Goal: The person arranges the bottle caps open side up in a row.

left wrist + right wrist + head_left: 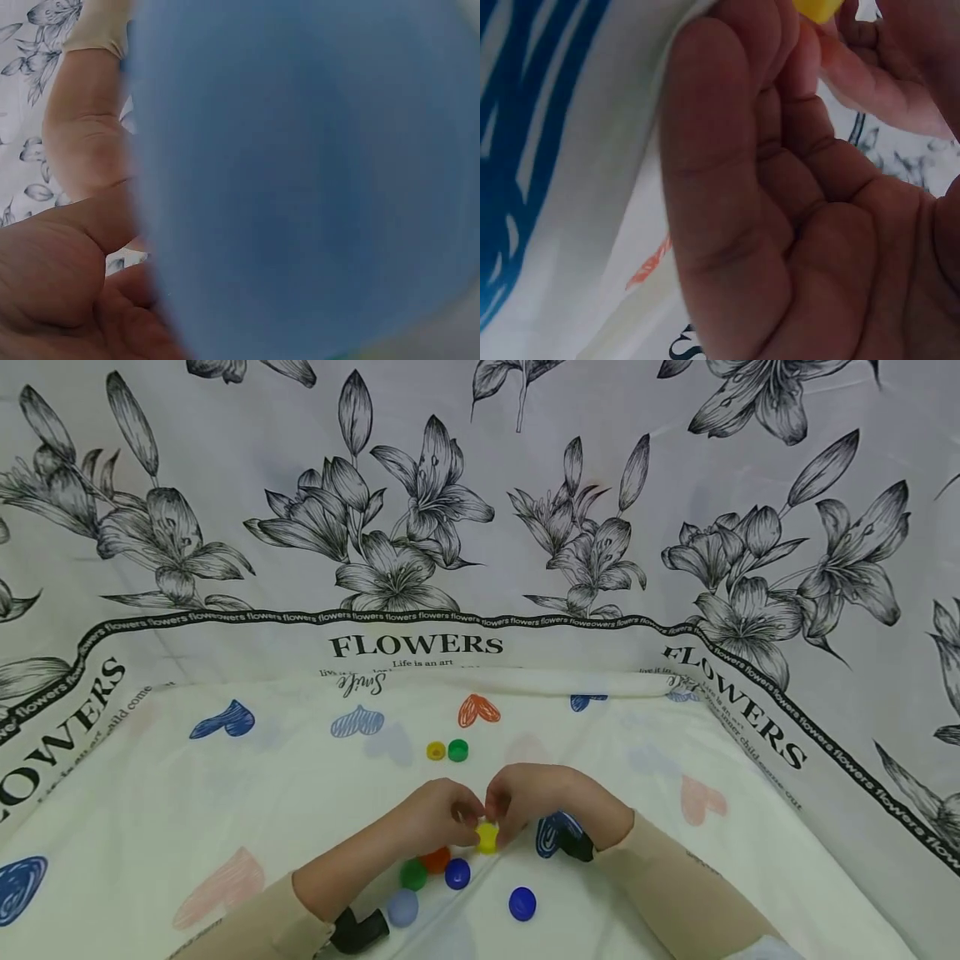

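Observation:
In the head view both hands meet over the cloth at a small yellow cap [487, 838]. My left hand [438, 817] pinches it from the left with thumb and fingers. From the right, the curled fingers of my right hand [536, 797] hold its other side. The right wrist view shows a bit of the yellow cap [819, 7] beyond the right hand [780, 195]. A blurred blue shape [307, 180] covers most of the left wrist view, hiding the left fingertips; part of the left hand [52, 277] shows beside it.
Near the left forearm lie an orange cap [436, 860], a green cap [413, 874], a dark blue cap [457, 873] and a light blue cap [402, 908]. Another blue cap [522, 904] sits to the right. Farther back, a yellow cap [436, 750] stands beside a green one [457, 750].

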The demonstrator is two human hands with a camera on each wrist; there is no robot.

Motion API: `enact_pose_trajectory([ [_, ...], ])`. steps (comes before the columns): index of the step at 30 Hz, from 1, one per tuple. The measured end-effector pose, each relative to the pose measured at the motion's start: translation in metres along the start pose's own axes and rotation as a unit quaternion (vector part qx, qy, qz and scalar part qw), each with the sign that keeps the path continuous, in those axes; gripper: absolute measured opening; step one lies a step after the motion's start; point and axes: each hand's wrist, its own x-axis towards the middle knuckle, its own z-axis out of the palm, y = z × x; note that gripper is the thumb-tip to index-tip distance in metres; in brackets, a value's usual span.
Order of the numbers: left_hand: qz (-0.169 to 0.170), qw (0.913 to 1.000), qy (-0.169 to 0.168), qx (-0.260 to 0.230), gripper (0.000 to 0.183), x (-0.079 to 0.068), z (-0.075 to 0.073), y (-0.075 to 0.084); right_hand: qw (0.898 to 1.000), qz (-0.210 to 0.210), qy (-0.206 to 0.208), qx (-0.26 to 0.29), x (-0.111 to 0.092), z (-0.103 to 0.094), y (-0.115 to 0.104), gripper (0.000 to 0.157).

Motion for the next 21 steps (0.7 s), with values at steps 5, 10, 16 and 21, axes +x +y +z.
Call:
enact_pose_trajectory([
  [5, 0.01, 0.9997, -0.008, 0.018, 0.018, -0.001, 0.004, -0.002, 0.999, 0.017, 0.011, -0.049, 0.001, 0.009, -0.006, 0.022],
  [10, 0.013, 0.9995, -0.002, 0.03, 0.019, -0.001, 0.005, -0.003, 0.994, 0.036, 0.043, -0.099, 0.0, 0.018, -0.014, 0.025],
  [16, 0.019, 0.9989, 0.001, 0.043, 0.018, 0.0, 0.008, -0.003, 0.99, 0.045, 0.065, -0.121, 0.0, 0.02, -0.018, 0.026],
  [21, 0.017, 0.9988, 0.007, 0.045, 0.016, -0.003, 0.009, -0.006, 0.991, 0.026, 0.063, -0.115, -0.002, 0.021, -0.018, 0.025],
])
